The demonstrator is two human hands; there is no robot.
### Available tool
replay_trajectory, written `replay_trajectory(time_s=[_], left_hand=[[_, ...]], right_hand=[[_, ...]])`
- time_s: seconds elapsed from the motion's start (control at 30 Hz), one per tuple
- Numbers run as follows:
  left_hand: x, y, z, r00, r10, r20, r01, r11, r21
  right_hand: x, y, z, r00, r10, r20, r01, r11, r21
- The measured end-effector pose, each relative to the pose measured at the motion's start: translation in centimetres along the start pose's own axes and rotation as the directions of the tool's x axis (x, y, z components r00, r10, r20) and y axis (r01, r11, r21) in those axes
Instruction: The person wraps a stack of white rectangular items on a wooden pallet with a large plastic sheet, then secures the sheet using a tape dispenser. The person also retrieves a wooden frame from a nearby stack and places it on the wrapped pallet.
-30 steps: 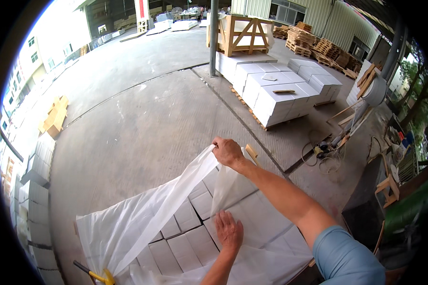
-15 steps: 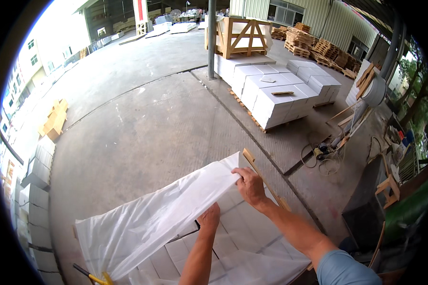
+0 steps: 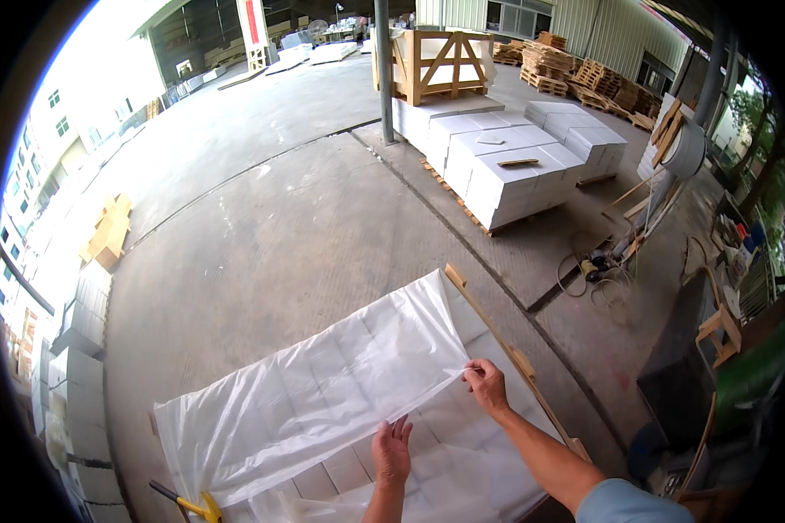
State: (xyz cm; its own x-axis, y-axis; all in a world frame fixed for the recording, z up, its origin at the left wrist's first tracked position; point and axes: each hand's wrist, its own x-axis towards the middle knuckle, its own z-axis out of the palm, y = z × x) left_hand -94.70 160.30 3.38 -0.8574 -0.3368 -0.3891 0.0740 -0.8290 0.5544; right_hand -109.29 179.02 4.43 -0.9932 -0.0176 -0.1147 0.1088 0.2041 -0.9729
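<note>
A thin, translucent white plastic sheet [image 3: 305, 375] lies over the far part of a load of pale blocks or boxes [image 3: 344, 471] set in rows. My right hand [image 3: 488, 386] pinches the sheet's near edge, close to its right corner. Below that edge, my left hand [image 3: 392, 451] has its fingers stretched and apart, the tips touching or nearly touching the plastic. More thin plastic [image 3: 462, 475] covers the near part of the load. A hammer [image 3: 192, 503] with a yellow head and black grip lies at the load's lower left corner.
Wooden strips [image 3: 519, 359] run along the load's right side. Wrapped white stacks [image 3: 515, 179] stand on pallets ahead, with a wooden crate [image 3: 445, 68] behind. A post [image 3: 384, 78] rises there. Grey blocks [image 3: 77, 392] line the left. A cable and tool [image 3: 595, 266] lie right.
My right hand has drawn the sheet's edge down and toward me, and the plastic now lies flatter. My left hand has come out from under the edge, its fingers opened.
</note>
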Motion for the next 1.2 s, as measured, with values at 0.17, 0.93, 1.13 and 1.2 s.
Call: replay_trajectory(time_s=[0.17, 0.93, 1.13, 1.2], left_hand=[[2.8, 0.4, -2.6, 0.961, -0.021, -0.274, -0.044, 0.973, -0.227], [0.3, 0.9, -4.4, 0.979, -0.115, -0.166, 0.112, 0.993, -0.026], [0.2, 1.4, -4.5, 0.976, -0.121, -0.181, 0.126, 0.992, 0.012], [0.2, 1.1, -4.7, 0.967, -0.143, -0.211, 0.151, 0.988, 0.022]], right_hand=[[0.3, 0.3, 0.3, 0.963, 0.268, 0.010, -0.257, 0.909, 0.328], [4.5, -1.3, -1.3, 0.617, 0.583, 0.529, -0.781, 0.371, 0.502], [3.4, 0.7, -1.1, 0.807, 0.586, 0.075, -0.503, 0.615, 0.607], [2.3, 1.5, -1.9, 0.807, 0.588, -0.049, -0.455, 0.672, 0.584]])
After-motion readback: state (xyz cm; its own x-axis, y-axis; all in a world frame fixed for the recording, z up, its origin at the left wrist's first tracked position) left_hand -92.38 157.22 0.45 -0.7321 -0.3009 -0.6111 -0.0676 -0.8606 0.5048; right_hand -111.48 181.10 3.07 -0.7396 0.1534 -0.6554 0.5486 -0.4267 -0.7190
